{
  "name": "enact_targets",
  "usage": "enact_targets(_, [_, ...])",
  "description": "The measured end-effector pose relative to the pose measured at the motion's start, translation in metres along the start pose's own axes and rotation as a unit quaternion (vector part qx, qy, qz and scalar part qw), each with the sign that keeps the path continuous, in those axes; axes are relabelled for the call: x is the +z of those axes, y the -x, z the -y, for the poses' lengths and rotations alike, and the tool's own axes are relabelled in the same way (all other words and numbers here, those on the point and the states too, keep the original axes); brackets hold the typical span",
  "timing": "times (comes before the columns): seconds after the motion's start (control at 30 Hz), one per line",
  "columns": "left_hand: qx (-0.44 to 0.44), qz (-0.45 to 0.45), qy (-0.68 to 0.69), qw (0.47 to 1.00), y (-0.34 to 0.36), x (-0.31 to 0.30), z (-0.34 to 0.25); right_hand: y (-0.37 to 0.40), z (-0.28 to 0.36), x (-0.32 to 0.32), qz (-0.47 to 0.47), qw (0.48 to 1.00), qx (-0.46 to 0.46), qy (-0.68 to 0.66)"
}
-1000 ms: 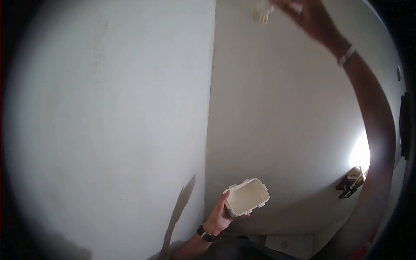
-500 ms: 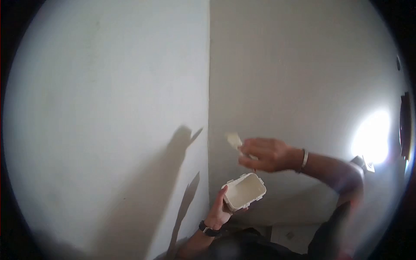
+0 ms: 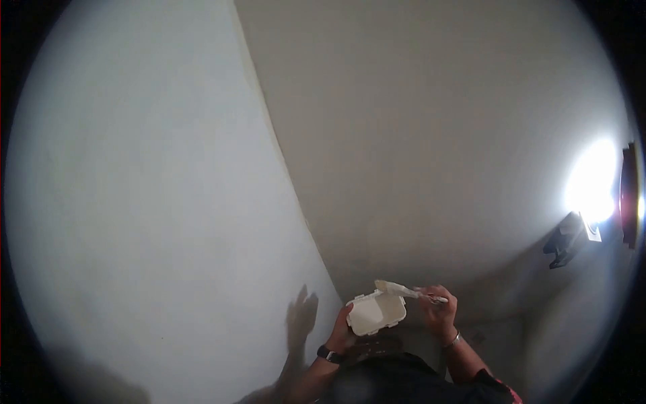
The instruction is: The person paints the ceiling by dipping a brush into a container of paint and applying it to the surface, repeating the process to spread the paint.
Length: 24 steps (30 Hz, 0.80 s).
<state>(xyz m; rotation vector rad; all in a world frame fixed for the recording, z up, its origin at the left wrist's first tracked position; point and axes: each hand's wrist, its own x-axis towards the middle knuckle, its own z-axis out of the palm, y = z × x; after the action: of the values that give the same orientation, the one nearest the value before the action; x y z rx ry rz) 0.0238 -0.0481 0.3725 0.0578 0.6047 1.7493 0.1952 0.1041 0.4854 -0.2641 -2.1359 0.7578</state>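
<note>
Pinched around the handle of a whitish brush (image 3: 402, 291), the grip of the right hand (image 3: 439, 310) is closed, with the bristle end pointing toward the left side of the view. That end lies over the far rim of an open white container (image 3: 393, 311); whether it touches the rim cannot be told. The left hand (image 3: 343, 331) grasps the container by its near left end, its fingers partly hidden beneath, and the opening faces the camera. The right hand is just beside the container's other end, apart from it. A black wristband (image 3: 328, 353) circles the left wrist, and a light-coloured bracelet (image 3: 455, 339) the right.

Both hands are in front of the corner where a pale wall (image 3: 161, 175) meets a greyer wall (image 3: 431, 141). A hand's shadow (image 3: 302, 315) falls on the pale wall, and a bright light (image 3: 595, 182) glows at the far right, above a dark fixture (image 3: 560, 244).
</note>
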Motion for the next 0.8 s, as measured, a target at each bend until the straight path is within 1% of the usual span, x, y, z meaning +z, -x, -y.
enact_targets(0.03, [0.003, -0.007, -0.002, 1.000, -0.001, 0.000, -0.004, 0.011, -0.005, 0.006, -0.081, 0.983, 0.087, -0.141])
enact_targets(0.07, [0.010, 0.012, -0.003, 1.000, -0.002, -0.004, -0.003, 0.019, -0.008, 0.008, -0.155, 0.931, 0.177, -0.278])
enact_targets(0.1, [0.017, 0.027, 0.000, 0.999, -0.002, -0.008, 0.001, 0.023, -0.012, 0.005, -0.147, 0.929, 0.187, -0.285])
enact_targets(0.17, [0.028, -0.027, -0.013, 0.999, 0.002, -0.010, 0.005, 0.034, -0.021, -0.004, -0.204, 0.860, 0.311, -0.349])
enact_targets(0.2, [0.039, -0.058, -0.033, 0.997, -0.001, -0.008, 0.004, 0.037, -0.025, -0.008, -0.203, 0.842, 0.330, -0.376])
enact_targets(0.23, [0.042, -0.075, -0.037, 0.996, 0.000, -0.008, 0.001, 0.041, -0.029, -0.009, -0.198, 0.834, 0.340, -0.387])
enact_targets(0.3, [0.015, -0.090, -0.045, 0.995, 0.001, -0.006, 0.000, 0.047, -0.039, -0.016, -0.214, 0.791, 0.350, -0.454])
enact_targets(0.33, [0.004, -0.085, -0.051, 0.995, 0.004, 0.003, -0.003, 0.052, -0.045, -0.015, -0.212, 0.797, 0.353, -0.442])
enact_targets(0.37, [0.020, -0.102, -0.049, 0.993, 0.008, 0.008, -0.003, 0.055, -0.057, -0.018, -0.195, 0.791, 0.357, -0.457])
enact_targets(0.43, [0.004, -0.066, -0.082, 0.994, 0.009, 0.016, -0.003, 0.064, -0.080, -0.022, -0.196, 0.758, 0.389, -0.486])
enact_targets(0.53, [0.000, -0.130, -0.084, 0.988, 0.007, 0.015, -0.002, 0.062, -0.100, -0.022, -0.186, 0.718, 0.411, -0.530])
enact_targets(0.57, [0.004, -0.136, -0.089, 0.987, 0.008, 0.014, 0.000, 0.062, -0.105, -0.022, -0.185, 0.713, 0.411, -0.538])
enact_targets(0.63, [-0.012, -0.125, -0.046, 0.991, 0.007, 0.012, 0.001, 0.063, -0.108, -0.020, -0.183, 0.716, 0.414, -0.532])
enact_targets(0.77, [-0.017, -0.106, -0.108, 0.988, 0.011, 0.013, -0.005, 0.056, -0.101, -0.011, -0.227, 0.707, 0.369, -0.559])
enact_targets(0.8, [-0.030, -0.110, -0.115, 0.987, 0.011, 0.011, -0.006, 0.056, -0.101, -0.010, -0.230, 0.701, 0.369, -0.565])
